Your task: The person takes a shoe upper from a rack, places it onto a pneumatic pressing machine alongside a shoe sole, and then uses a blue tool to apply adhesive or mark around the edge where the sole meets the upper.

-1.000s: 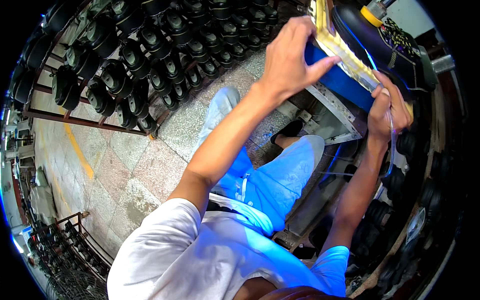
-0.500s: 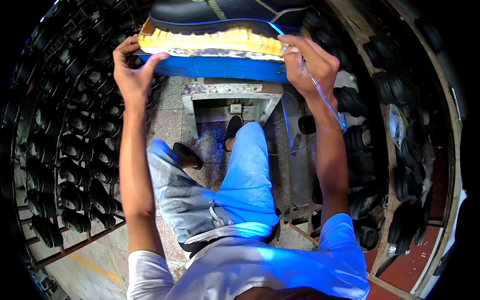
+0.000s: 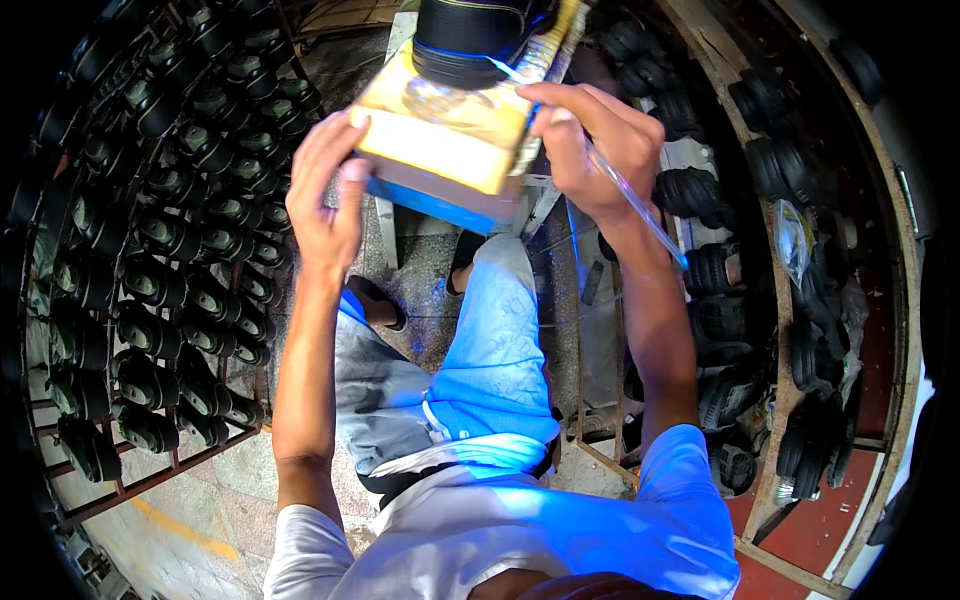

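A black shoe [image 3: 470,45] with yellow stitching stands on a thick yellow block [image 3: 435,150] with a blue base [image 3: 440,205]. The block is smeared by motion, and the shoe's top runs out of view. At the block's near left corner, my left hand [image 3: 328,195] grips its edge with fingertips and thumb. My right hand [image 3: 605,140] is closed round a slim clear pen-like tool [image 3: 632,195]. The tool's pale tip points at the edge of the shoe's sole; whether it touches, I cannot make out.
Beneath the block stands a whitish stand [image 3: 385,225]. Racks with many black shoes [image 3: 150,290] fill the left side. Along the right, a wooden-framed rack [image 3: 770,400] holds more dark shoes and a clear plastic bag [image 3: 792,240]. My legs are below the block.
The block and shoe have turned from lying crosswise to pointing an end at me. My left hand has moved right and slightly down with the block's corner; the right hand has shifted slightly left.
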{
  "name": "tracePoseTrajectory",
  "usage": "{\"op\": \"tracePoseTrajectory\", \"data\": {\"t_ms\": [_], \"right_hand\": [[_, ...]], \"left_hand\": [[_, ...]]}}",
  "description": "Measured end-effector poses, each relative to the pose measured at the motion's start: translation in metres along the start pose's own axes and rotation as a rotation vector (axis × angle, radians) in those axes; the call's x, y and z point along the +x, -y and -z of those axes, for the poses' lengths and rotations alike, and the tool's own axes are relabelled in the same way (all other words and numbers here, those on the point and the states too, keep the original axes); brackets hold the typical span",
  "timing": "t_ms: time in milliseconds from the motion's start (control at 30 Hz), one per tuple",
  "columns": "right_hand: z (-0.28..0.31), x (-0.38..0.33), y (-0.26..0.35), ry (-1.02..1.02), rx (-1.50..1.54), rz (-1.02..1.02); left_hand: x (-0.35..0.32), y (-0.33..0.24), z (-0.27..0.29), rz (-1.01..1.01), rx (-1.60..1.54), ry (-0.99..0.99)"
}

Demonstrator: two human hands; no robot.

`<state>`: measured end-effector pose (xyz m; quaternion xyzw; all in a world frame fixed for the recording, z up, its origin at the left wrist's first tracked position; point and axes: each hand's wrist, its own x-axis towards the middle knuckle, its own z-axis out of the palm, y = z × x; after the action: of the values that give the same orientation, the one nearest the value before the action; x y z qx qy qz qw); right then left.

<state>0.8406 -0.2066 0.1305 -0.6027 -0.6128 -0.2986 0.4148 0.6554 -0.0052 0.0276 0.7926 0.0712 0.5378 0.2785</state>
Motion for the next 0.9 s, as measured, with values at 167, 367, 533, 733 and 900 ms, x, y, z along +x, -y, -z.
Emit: {"op": "tracePoseTrajectory", "data": {"t_ms": [167,367,533,733,900], "right_hand": [[-0.039,0.011,-0.021,-0.126,0.022,-0.046],[-0.039,0.012,-0.033,-0.148,-0.168,-0.102],[-0.007,-0.003,-0.037,-0.102,-0.284,-0.185],[0.041,-0.016,-0.048,-0.072,-0.282,-0.217],[0.076,-0.016,-0.045,-0.062,-0.218,-0.259]], "left_hand": [[0.032,0.023,0.008,0.222,-0.098,-0.029],[0.059,0.041,-0.002,0.323,-0.002,-0.010],[0.067,0.065,-0.010,0.247,-0.039,-0.012],[0.082,0.097,-0.010,0.267,-0.090,0.054],[0.109,0.140,-0.024,0.465,-0.277,0.060]]}}
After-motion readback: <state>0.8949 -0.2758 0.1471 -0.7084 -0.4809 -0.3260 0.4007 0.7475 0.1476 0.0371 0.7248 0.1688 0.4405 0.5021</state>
